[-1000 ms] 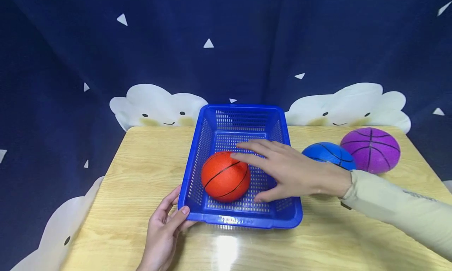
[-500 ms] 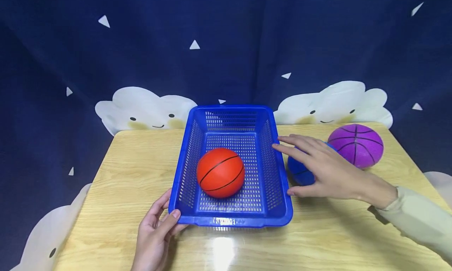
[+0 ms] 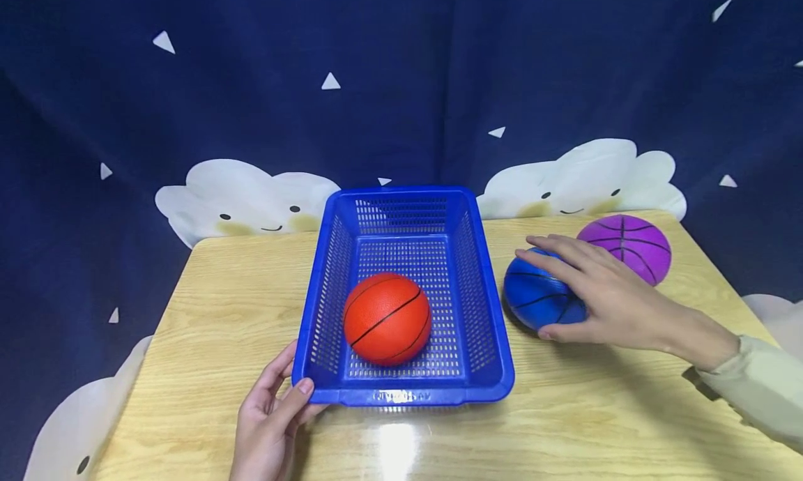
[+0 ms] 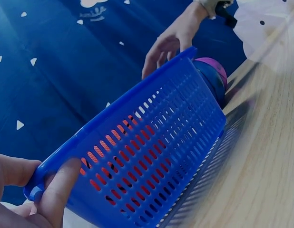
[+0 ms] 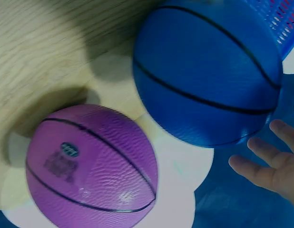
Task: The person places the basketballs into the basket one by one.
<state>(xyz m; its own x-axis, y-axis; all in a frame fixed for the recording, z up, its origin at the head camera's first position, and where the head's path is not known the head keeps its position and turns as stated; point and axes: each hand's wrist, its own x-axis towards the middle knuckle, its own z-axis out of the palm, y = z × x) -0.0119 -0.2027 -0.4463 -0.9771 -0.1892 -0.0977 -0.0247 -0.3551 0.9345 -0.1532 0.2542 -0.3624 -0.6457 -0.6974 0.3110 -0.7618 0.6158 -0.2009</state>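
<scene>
At the near left corner of a blue perforated plastic basket (image 3: 401, 397), my left hand (image 3: 268, 422) pinches the rim; its thumb lies on top, and the left wrist view shows the fingers (image 4: 59, 192) against the rim. An orange-red toy basketball (image 3: 387, 319) sits inside, towards the basket's near end. To the right, my right hand (image 3: 608, 293) is spread over a blue toy basketball (image 3: 533, 296), covering its right part. In the right wrist view its fingertips (image 5: 254, 142) are by the blue ball's side; whether they touch it I cannot tell.
A purple toy basketball (image 3: 630, 244) lies behind the right hand, partly hidden by it. The wooden table (image 3: 232, 300) meets a dark blue curtain (image 3: 401, 84) with white clouds and triangles at its back edge.
My right hand has moved right, from above the orange-red ball in the basket out to the blue ball. The left hand keeps its hold on the rim. The head view has shifted slightly.
</scene>
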